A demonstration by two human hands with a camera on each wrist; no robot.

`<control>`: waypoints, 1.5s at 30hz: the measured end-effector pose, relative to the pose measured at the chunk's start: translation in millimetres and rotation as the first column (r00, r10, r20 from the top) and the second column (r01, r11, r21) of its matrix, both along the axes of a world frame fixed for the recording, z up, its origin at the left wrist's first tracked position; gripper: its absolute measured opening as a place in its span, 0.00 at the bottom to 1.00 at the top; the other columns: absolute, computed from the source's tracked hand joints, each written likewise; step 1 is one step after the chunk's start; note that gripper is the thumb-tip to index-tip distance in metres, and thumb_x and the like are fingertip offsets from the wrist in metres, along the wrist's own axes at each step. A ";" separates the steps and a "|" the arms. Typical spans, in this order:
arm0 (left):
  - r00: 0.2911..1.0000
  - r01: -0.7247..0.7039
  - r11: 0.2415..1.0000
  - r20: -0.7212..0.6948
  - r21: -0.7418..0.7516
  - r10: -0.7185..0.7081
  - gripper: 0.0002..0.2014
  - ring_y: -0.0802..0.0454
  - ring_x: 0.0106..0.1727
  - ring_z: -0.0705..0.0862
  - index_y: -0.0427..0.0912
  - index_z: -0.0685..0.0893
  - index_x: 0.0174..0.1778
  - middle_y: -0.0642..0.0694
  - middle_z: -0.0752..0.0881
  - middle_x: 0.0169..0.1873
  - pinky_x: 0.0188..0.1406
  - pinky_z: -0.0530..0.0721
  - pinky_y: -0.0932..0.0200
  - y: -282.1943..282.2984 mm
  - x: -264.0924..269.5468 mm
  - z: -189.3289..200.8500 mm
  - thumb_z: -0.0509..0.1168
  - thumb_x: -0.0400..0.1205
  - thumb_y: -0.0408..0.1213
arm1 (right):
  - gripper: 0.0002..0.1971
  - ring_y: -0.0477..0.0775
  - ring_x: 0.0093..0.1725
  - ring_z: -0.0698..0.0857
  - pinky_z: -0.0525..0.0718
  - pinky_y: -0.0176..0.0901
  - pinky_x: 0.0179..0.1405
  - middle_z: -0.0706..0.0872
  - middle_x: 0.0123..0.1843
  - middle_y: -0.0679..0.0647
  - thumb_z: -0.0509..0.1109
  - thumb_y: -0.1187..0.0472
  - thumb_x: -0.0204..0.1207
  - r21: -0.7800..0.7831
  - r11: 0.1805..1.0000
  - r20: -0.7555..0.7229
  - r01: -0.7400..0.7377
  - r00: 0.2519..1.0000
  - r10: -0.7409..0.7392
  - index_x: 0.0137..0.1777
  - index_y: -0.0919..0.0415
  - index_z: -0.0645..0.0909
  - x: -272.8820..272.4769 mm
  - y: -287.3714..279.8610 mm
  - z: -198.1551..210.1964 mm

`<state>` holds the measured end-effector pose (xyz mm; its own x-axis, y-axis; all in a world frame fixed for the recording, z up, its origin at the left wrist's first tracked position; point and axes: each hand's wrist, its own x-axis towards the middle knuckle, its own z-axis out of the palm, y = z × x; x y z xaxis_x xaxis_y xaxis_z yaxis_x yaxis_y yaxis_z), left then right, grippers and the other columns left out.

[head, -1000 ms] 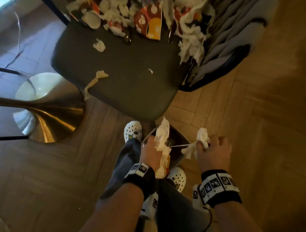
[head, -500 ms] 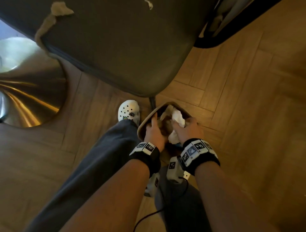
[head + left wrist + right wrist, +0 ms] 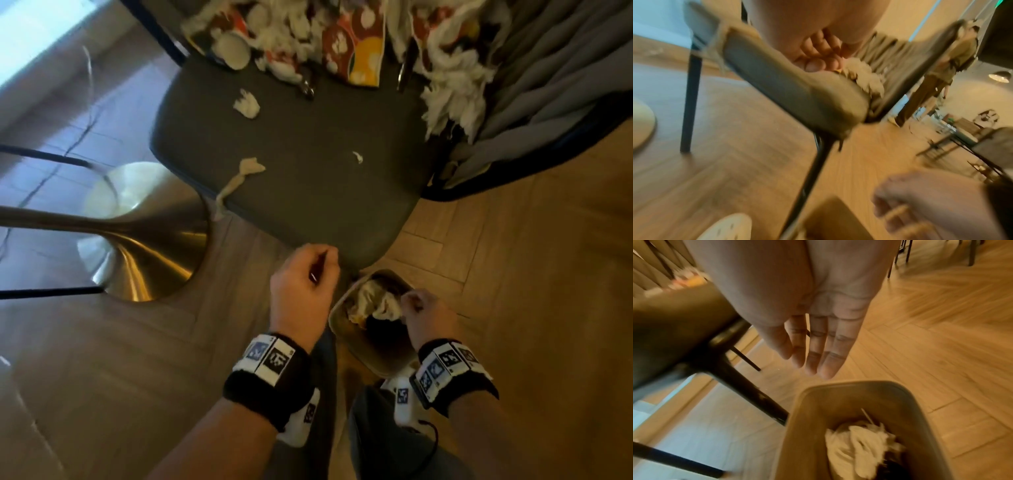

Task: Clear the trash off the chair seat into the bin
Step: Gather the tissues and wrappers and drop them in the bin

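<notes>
The dark grey chair seat [image 3: 308, 178] carries a small white tissue wad [image 3: 246, 104], a twisted beige tissue [image 3: 239, 178] hanging over its left edge, and a tiny scrap [image 3: 358, 157]. At its back lie a colourful paper bag [image 3: 356, 51], a paper cup [image 3: 233, 51] and shredded white tissues [image 3: 452, 92]. The beige bin [image 3: 342, 329] stands on the floor below the seat's front corner, with white tissue [image 3: 859, 447] inside. My left hand [image 3: 308, 270] hovers at the seat's front edge, fingers curled, holding nothing. My right hand [image 3: 809, 360] hangs over the bin rim [image 3: 838, 386], fingers straight and empty.
A round brass table base [image 3: 137, 246] stands left of the chair. The grey ribbed chair back [image 3: 548, 85] rises at the right. A black chair leg [image 3: 748, 389] runs down beside the bin. My legs and a white clog [image 3: 404, 401] are just behind the bin.
Both hands carried white tissue over the bin, pushed it in and let go. The left hand has risen to the seat's front edge; the right hand has lifted out of the bin.
</notes>
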<state>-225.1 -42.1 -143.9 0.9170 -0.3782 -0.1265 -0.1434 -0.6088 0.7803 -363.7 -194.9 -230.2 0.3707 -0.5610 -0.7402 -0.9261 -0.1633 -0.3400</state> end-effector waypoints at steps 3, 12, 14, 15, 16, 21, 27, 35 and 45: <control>0.981 -0.165 0.981 0.123 0.104 0.152 0.14 0.59 0.58 0.78 0.50 0.82 0.66 0.53 0.76 0.60 0.54 0.75 0.74 5.8 63.5 22.4 0.68 0.85 0.40 | 0.10 0.52 0.43 0.84 0.82 0.45 0.42 0.88 0.45 0.52 0.63 0.48 0.82 -0.006 0.999 0.104 0.035 0.994 -0.034 0.55 0.50 0.83 29.3 -0.7 42.3; 0.998 -0.051 0.947 0.050 0.318 0.037 0.09 0.51 0.60 0.79 0.47 0.85 0.61 0.44 0.79 0.61 0.64 0.82 0.50 8.5 164.8 -0.4 0.62 0.88 0.38 | 0.12 0.45 0.54 0.82 0.81 0.35 0.46 0.79 0.58 0.47 0.68 0.54 0.80 -0.221 0.974 0.408 -0.044 0.903 0.133 0.63 0.46 0.79 164.1 -21.8 114.0; 0.998 -0.035 0.976 0.058 0.217 0.023 0.08 0.56 0.53 0.81 0.47 0.86 0.58 0.47 0.81 0.56 0.57 0.81 0.62 -3.9 176.9 11.4 0.63 0.88 0.36 | 0.18 0.51 0.62 0.78 0.83 0.45 0.59 0.75 0.66 0.51 0.69 0.56 0.79 -0.299 0.947 0.363 -0.114 0.905 0.223 0.68 0.47 0.78 191.9 -27.0 109.6; 0.997 -0.047 0.986 0.060 0.158 0.038 0.08 0.58 0.50 0.81 0.48 0.86 0.58 0.49 0.81 0.55 0.54 0.81 0.68 -11.9 184.4 19.0 0.64 0.87 0.36 | 0.19 0.54 0.65 0.76 0.81 0.49 0.63 0.74 0.68 0.53 0.69 0.57 0.79 -0.332 0.927 0.319 -0.175 0.904 0.285 0.70 0.48 0.77 204.1 -28.5 105.7; 0.997 -0.067 0.994 0.048 0.089 0.063 0.08 0.58 0.49 0.83 0.50 0.86 0.58 0.50 0.82 0.54 0.52 0.80 0.72 -20.9 192.3 27.2 0.64 0.87 0.38 | 0.20 0.58 0.67 0.75 0.79 0.51 0.65 0.73 0.69 0.55 0.68 0.59 0.80 -0.359 0.898 0.264 -0.254 0.895 0.359 0.71 0.50 0.76 214.6 -29.2 102.6; 0.945 -0.298 0.931 -0.201 -0.209 0.258 0.09 0.61 0.53 0.89 0.55 0.82 0.58 0.53 0.88 0.53 0.53 0.87 0.64 -58.8 232.6 55.5 0.64 0.87 0.36 | 0.12 0.64 0.59 0.79 0.81 0.55 0.54 0.78 0.61 0.61 0.64 0.67 0.80 -0.390 0.824 0.160 -0.410 0.852 0.499 0.61 0.59 0.80 234.5 -36.7 92.1; 0.998 -0.062 0.977 0.002 0.202 0.062 0.11 0.47 0.66 0.77 0.47 0.86 0.61 0.45 0.79 0.66 0.69 0.74 0.59 -51.0 254.7 10.7 0.66 0.85 0.35 | 0.08 0.62 0.58 0.79 0.81 0.52 0.52 0.79 0.59 0.60 0.66 0.65 0.78 -0.569 0.817 0.374 0.092 0.914 0.158 0.55 0.57 0.81 242.6 -79.2 115.3; 0.968 0.203 0.879 0.049 0.432 -0.247 0.17 0.35 0.69 0.74 0.44 0.83 0.69 0.38 0.76 0.70 0.70 0.79 0.39 -22.1 249.0 -15.6 0.68 0.85 0.40 | 0.22 0.70 0.74 0.66 0.75 0.62 0.67 0.61 0.79 0.64 0.70 0.57 0.77 -0.523 0.842 0.137 0.130 0.988 -0.067 0.70 0.51 0.72 255.0 -109.2 83.3; 0.979 0.183 0.941 0.036 0.284 -0.201 0.13 0.54 0.46 0.76 0.42 0.80 0.55 0.49 0.76 0.48 0.50 0.83 0.50 -49.2 257.9 16.2 0.52 0.91 0.43 | 0.13 0.59 0.51 0.83 0.77 0.45 0.48 0.83 0.54 0.58 0.59 0.60 0.80 -0.328 0.930 0.363 0.163 0.931 -0.035 0.63 0.60 0.74 256.6 -63.8 116.9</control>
<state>32.9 -91.3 -127.7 0.8399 -0.5063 -0.1953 -0.3231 -0.7557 0.5697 -107.0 -258.7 -113.3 0.4951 -0.8050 -0.3268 -0.7779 -0.2432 -0.5795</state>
